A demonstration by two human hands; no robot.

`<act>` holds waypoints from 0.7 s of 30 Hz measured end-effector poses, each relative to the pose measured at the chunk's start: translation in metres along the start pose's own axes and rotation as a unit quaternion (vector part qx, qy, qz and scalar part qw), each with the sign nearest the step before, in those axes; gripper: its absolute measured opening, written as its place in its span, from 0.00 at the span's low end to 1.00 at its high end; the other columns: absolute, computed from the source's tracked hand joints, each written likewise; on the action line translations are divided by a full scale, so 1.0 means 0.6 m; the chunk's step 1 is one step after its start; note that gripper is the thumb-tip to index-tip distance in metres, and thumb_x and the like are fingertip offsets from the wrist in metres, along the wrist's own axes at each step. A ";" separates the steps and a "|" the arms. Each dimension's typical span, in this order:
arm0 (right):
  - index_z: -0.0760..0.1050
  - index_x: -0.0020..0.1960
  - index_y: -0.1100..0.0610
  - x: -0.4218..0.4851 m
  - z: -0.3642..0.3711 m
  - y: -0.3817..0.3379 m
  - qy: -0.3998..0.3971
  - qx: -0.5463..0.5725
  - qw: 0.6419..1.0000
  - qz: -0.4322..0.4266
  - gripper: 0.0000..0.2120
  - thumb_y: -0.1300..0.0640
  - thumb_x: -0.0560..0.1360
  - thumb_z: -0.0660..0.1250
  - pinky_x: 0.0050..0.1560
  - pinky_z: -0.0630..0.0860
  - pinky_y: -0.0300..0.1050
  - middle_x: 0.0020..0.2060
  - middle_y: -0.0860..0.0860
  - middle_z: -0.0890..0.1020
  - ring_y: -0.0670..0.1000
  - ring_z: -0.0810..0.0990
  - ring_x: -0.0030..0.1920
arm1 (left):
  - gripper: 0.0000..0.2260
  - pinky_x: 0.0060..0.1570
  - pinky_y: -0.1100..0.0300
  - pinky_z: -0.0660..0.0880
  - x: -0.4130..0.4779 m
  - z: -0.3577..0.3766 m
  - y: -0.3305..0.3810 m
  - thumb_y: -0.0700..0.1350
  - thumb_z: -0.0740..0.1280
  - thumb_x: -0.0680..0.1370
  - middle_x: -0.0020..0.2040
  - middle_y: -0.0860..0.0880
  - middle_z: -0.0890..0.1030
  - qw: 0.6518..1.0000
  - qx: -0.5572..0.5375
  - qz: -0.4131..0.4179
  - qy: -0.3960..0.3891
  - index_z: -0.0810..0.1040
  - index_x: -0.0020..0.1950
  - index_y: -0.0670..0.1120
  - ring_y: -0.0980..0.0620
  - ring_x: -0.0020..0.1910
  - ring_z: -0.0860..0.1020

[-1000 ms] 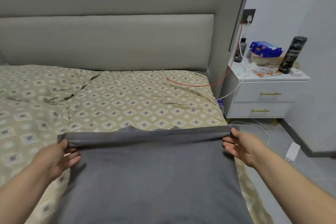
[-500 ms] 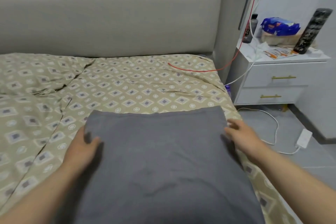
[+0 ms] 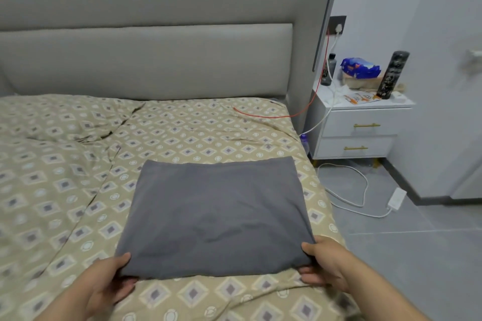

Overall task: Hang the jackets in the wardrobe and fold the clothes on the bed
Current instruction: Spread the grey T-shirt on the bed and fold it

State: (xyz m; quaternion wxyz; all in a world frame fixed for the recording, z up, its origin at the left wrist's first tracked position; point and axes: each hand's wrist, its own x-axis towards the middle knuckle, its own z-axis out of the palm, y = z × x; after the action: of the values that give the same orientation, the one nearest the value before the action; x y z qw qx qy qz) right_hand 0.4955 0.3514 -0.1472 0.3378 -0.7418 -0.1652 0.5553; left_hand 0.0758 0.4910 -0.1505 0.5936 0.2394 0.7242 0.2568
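the folding step is in hand: a flat dark grey folded cloth garment lies on the beige diamond-patterned bed sheet, with the left hand and right hand pinching its two near corners. next likely calls for another fold away or lifting it aside. half a second ago both hands rested at its far sides.
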 end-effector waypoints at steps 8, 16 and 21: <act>0.70 0.62 0.54 -0.119 -0.051 -0.051 -0.010 0.169 0.981 -0.093 0.11 0.63 0.81 0.61 0.27 0.80 0.45 0.28 0.54 0.73 0.49 0.72 0.24 | 0.24 0.18 0.64 0.71 -0.116 -0.025 0.059 0.34 0.63 0.77 0.38 0.40 0.74 0.974 -0.143 0.168 0.055 0.65 0.73 0.41 0.47 0.29 0.73; 0.79 0.54 0.59 -0.252 -0.099 -0.139 -0.101 0.352 0.895 -0.255 0.11 0.61 0.82 0.58 0.37 0.83 0.46 0.42 0.58 0.86 0.55 0.87 0.42 | 0.07 0.34 0.69 0.79 -0.284 -0.032 0.163 0.39 0.60 0.81 0.42 0.50 0.76 0.868 -0.406 0.283 -0.051 0.73 0.45 0.47 0.57 0.41 0.78; 0.76 0.63 0.59 -0.269 -0.106 -0.160 -0.177 0.406 0.845 -0.301 0.15 0.60 0.79 0.57 0.54 0.81 0.51 0.58 0.58 0.83 0.56 0.83 0.57 | 0.08 0.55 0.58 0.79 -0.331 -0.001 0.178 0.41 0.58 0.83 0.48 0.46 0.79 0.845 -0.418 0.318 -0.102 0.75 0.47 0.43 0.53 0.45 0.83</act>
State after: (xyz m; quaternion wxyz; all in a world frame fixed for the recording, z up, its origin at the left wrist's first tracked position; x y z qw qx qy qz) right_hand 0.5147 0.3000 0.0432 0.7242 -0.3417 -0.1968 0.5657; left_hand 0.1153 0.4421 0.0662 0.5940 0.2104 0.3676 0.6839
